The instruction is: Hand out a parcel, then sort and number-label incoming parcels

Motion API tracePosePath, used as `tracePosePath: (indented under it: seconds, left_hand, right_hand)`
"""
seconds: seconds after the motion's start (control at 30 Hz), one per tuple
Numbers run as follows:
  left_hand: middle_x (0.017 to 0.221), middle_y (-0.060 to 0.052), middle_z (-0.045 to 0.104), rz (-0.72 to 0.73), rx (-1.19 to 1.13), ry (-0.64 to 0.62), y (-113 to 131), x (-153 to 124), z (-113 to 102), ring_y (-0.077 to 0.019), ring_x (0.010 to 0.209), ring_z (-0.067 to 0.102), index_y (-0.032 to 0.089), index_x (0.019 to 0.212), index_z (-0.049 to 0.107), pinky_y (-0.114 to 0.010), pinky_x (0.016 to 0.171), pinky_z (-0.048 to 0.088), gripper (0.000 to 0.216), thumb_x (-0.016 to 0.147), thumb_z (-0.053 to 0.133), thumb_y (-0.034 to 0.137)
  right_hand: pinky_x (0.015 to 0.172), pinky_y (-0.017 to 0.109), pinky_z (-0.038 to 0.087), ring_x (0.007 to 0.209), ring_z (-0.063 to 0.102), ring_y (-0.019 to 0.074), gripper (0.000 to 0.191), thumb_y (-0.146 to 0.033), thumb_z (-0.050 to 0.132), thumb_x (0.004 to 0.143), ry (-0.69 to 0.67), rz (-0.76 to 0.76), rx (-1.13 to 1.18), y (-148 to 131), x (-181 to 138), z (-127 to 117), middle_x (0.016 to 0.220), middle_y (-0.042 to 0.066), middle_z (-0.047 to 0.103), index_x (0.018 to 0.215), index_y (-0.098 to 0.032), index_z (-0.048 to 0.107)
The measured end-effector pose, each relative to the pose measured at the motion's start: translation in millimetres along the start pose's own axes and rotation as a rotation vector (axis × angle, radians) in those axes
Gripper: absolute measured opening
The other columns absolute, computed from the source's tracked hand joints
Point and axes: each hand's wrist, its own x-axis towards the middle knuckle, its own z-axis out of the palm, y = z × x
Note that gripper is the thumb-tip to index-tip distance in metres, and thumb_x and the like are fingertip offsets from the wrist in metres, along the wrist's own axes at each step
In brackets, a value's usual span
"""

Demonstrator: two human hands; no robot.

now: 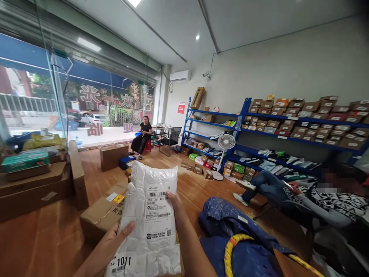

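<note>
A white plastic mailer parcel (pixel 138 215) with a printed shipping label fills the lower middle of the view, held up in front of me. My left hand (pixel 118 234) grips its left side, thumb lying across the front. On the right edge, my right hand (pixel 174 204) holds the parcel with the thumb beside the label's barcode; its other fingers are hidden behind. A second sticker with the number 1011 shows at the parcel's lower left. Behind it, a cardboard box (pixel 98 215) with a yellow label sits on the wooden floor.
A large blue sack (pixel 230 227) with a yellow rope handle lies at the right. Blue shelves (pixel 288 115) hold many parcels; a white fan (pixel 226 142) stands before them. One person sits by the window, another at the right. Long boxes (pixel 34 196) lie left.
</note>
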Motion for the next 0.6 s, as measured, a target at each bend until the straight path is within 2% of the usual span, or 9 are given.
tracePosePath:
  seconds: [0.13, 0.3, 0.43, 0.6]
  left_hand:
    - [0.107, -0.011, 0.073, -0.038, 0.033, -0.020, 31.3, 89.7, 6.7, -0.0310, 0.095, 0.070, 0.016, 0.134, 0.046, -0.032, 0.069, 0.061, 0.103, 0.047, 0.089, 0.052]
    - [0.094, -0.010, 0.076, -0.107, 0.129, -0.068, 51.9, 196.3, 29.3, -0.0309, 0.082, 0.072, 0.014, 0.124, 0.057, -0.036, 0.071, 0.061, 0.090, 0.049, 0.087, 0.054]
    - [0.093, -0.011, 0.076, -0.152, 0.178, -0.156, 50.3, 284.8, 63.6, -0.0312, 0.082, 0.072, 0.014, 0.118, 0.063, -0.035, 0.072, 0.061, 0.081, 0.052, 0.085, 0.055]
    - [0.092, -0.010, 0.076, -0.150, 0.173, -0.213, 47.4, 393.8, 125.5, -0.0311, 0.082, 0.072, 0.015, 0.109, 0.068, -0.036, 0.076, 0.060, 0.069, 0.054, 0.085, 0.054]
  right_hand:
    - [0.090, 0.047, 0.052, 0.093, 0.069, 0.0317, 0.063, -0.055, 0.073, 0.062, 0.065, -0.009, -0.021, 5.5, 85.1, -29.2, 0.093, 0.013, 0.074, 0.107, -0.012, 0.063]
    - [0.090, 0.045, 0.051, 0.095, 0.068, 0.0303, 0.057, -0.053, 0.073, 0.065, 0.212, -0.001, 0.015, 1.6, 163.8, -82.9, 0.094, 0.012, 0.074, 0.104, -0.012, 0.063]
    - [0.091, 0.046, 0.051, 0.095, 0.068, 0.0311, 0.055, -0.052, 0.075, 0.062, 0.333, -0.043, 0.051, -6.7, 221.6, -146.8, 0.093, 0.011, 0.074, 0.098, -0.013, 0.064]
    - [0.090, 0.046, 0.052, 0.089, 0.069, 0.0300, 0.056, -0.051, 0.077, 0.060, 0.376, -0.082, 0.047, -36.3, 305.9, -230.1, 0.092, 0.011, 0.074, 0.099, -0.013, 0.064]
